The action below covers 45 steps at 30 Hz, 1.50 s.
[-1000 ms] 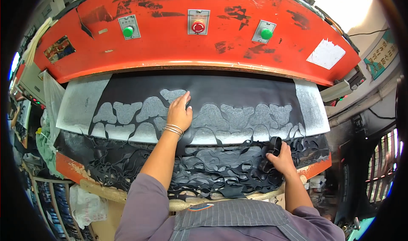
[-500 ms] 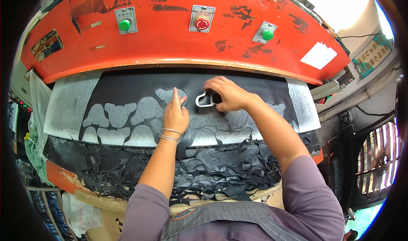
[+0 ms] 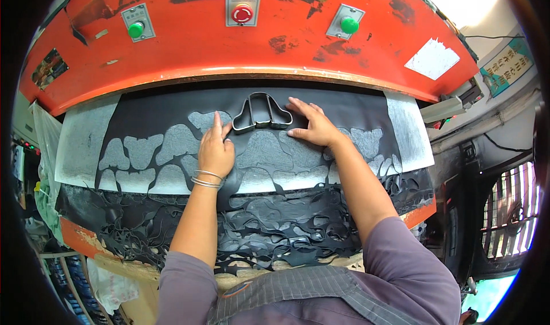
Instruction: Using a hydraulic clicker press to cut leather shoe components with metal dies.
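Note:
A metal cutting die (image 3: 262,123), a winged outline with inner cross bars, lies on a black sheet of leather-like material (image 3: 166,110). My right hand (image 3: 314,125) is at the die's right end, thumb and fingers spread on either side of it; whether it touches the rim I cannot tell. Close to the die's left end, my left hand (image 3: 217,144) rests on the sheet with its index finger stretched out and thumb apart. Grey shaped cut-outs (image 3: 266,150) show across the sheet's nearer half, below the die.
Beyond the sheet rises a red press beam (image 3: 189,53) with a red button (image 3: 242,13) between two green buttons (image 3: 136,30). A pale cutting board (image 3: 80,136) lies under the sheet. Tangled black scraps (image 3: 275,227) cover the near edge. A fan (image 3: 510,216) stands right.
The die was tilted up in my right hand; now it lies flat on the sheet, with the right fingers spread beside it. The view has shifted slightly.

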Tool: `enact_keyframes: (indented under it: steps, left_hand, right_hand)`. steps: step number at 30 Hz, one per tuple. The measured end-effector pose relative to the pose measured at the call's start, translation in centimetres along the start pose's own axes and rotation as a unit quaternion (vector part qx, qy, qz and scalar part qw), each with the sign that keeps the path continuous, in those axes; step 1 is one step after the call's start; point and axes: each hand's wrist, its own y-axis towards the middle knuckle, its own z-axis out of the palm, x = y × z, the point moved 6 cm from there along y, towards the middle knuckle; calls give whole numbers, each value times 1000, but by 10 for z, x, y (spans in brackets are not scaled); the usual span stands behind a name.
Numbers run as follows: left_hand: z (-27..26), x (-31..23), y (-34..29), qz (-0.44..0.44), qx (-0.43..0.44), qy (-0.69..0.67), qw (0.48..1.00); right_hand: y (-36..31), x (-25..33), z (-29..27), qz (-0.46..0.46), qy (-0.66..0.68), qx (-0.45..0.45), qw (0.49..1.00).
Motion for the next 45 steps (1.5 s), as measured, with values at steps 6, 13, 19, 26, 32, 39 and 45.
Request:
enact_keyframes:
  steps: [6,13,19,26,32,39,45]
  left_hand:
    - [-1,-5,1,-8,3,5,1000]
    - [-1,3,1,-33,-23,-90,995]
    - [-1,1,-3,-66,-13,-96,993]
    - [-10,-16,1,-45,-17,0,999]
    - [-9,-14,0,-39,-20,-24,999]
    - [-158,21,-7,-23,-301,-53,952]
    - [-254,-32,22,101,-325,97,935]
  right_hand:
    - [-6,17,7,-62,-94,-85,990]
    - [-7,23,3,-90,-96,-111,985]
    - [-9,21,7,-86,-107,-111,984]
    - [-8,24,4,-88,-137,-115,980]
    - [-14,32,3,-74,-164,-121,976]
    - [-79,72,-66,92,70,-335,935]
    - [-90,115,-152,-53,103,-522,845]
